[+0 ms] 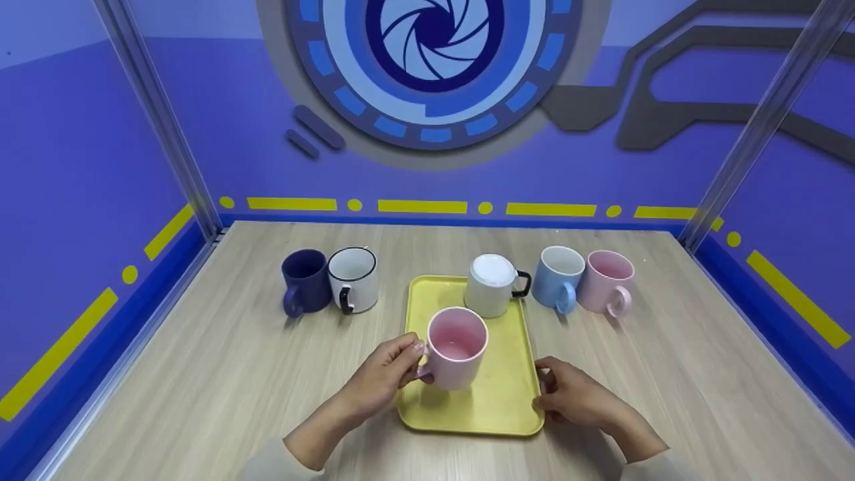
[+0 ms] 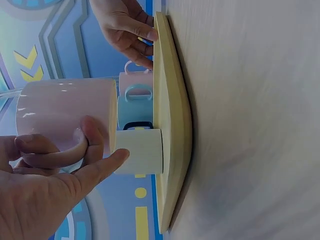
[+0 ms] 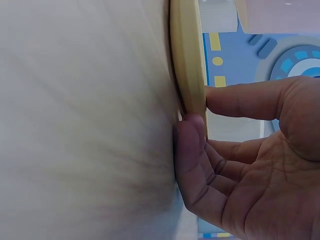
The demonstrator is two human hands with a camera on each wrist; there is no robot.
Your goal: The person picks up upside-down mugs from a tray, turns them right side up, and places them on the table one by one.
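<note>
My left hand [image 1: 382,374] holds a pink mug [image 1: 457,364] by its handle, opening upward, over the yellow tray [image 1: 497,401]. In the left wrist view a gap shows between the base of this mug [image 2: 65,107] and the tray [image 2: 172,125]. A white mug [image 1: 489,290] with a black handle stands upside down at the tray's back end, its handle to the right. At the tray's right edge, my right hand [image 1: 576,394] pinches the rim; in the right wrist view its thumb [image 3: 245,99] lies on top, with fingers curled against the side and underside.
Right of the tray stand a light blue mug [image 1: 558,280] and another pink mug [image 1: 606,284], side by side. To the left, a dark blue mug [image 1: 306,280] stands beside a white mug with a black rim [image 1: 354,280]. Blue panels [image 1: 267,180] enclose the wooden table [image 1: 220,381].
</note>
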